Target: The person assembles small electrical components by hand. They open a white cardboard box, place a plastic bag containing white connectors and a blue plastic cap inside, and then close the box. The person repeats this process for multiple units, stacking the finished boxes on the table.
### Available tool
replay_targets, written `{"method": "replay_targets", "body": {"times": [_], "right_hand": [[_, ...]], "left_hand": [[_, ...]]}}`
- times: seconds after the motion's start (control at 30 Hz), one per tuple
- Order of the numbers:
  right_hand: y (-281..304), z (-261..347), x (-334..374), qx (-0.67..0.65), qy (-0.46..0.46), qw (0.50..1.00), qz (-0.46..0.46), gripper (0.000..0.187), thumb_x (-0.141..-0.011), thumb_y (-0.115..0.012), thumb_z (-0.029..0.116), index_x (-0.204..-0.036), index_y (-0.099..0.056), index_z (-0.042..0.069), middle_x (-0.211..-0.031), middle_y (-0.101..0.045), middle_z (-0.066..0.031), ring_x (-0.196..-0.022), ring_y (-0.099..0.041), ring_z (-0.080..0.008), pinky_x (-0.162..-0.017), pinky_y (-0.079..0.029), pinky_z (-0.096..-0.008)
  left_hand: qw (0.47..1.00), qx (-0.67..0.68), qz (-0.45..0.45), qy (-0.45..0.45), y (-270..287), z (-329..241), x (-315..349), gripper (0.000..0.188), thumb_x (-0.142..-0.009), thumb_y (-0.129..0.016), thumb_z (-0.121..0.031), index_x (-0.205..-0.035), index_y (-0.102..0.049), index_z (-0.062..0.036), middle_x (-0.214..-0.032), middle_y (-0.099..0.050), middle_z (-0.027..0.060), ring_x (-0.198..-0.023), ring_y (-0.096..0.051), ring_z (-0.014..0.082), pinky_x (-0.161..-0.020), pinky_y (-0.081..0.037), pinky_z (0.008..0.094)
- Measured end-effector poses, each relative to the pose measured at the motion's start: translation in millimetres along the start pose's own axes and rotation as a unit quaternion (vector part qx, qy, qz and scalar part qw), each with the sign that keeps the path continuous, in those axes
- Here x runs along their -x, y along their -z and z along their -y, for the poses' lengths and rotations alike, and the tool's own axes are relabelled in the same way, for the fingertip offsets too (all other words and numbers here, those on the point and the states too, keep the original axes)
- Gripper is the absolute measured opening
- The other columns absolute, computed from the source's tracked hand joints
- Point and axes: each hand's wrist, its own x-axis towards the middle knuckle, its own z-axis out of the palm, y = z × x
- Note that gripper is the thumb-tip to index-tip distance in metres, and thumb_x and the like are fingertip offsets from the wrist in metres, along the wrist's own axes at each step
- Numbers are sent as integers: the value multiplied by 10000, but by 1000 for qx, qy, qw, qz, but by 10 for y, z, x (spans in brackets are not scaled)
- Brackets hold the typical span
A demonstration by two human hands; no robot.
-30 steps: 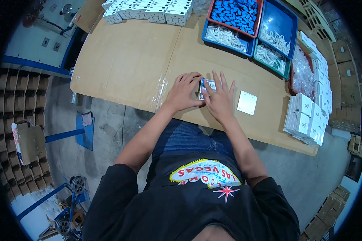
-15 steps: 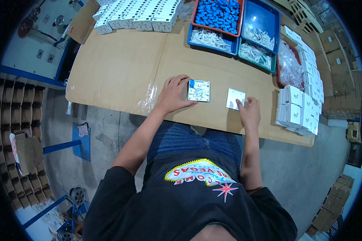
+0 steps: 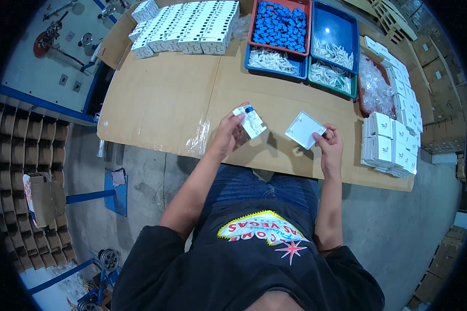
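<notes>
Above the cardboard-covered table, my left hand [image 3: 230,132] grips a white square module [image 3: 252,124] by its left side, tilted. A small blue block sits at that module's top edge, and the thumb lies across its face. In my right hand [image 3: 330,142] is a thin white square cover plate [image 3: 303,130], pinched at its right corner and tipped with its raised rim showing. The two pieces are apart, a hand's width of bare cardboard between them.
Rows of white boxed units [image 3: 187,28] line the far left. At the far right are a red tray [image 3: 251,32] of blue blocks and blue and green trays of white strips. A plastic-filled red tray [image 3: 365,106] and stacked white plates [image 3: 381,145] stand right.
Both hands have lifted their pieces off the table and tilted them. My right fingers have closed on the cover plate's corner; my left hand has taken hold of the module.
</notes>
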Motion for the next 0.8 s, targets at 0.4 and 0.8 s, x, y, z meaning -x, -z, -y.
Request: {"method": "replay_targets", "body": {"times": [0.4,0.8], "right_hand": [[126,-234,-57,-615,-112,763,163,223,-1040,-617,221,-1197,-655,68,-1173,-700,-72,-1038,-690,-227,-902,-596,-399],[-188,11,2,-525,-185,821,129,579,-1105,-345,281,-1561,-287,-70,-1581,-366,-299,-1444,-414,-432,-1197,-385,-492]], "left_hand": [[895,402,128,142,-545,-78,249,716,-1023,-415,-637,-1516,-453,-119,-1455,-537,202,-1150,-632,330,-961,-524,494],[901,387,110,165,-571,0,305,720,-1030,-398,-630,-1539,-424,-122,-1461,-532,218,-1163,-636,340,-959,-534,501]]}}
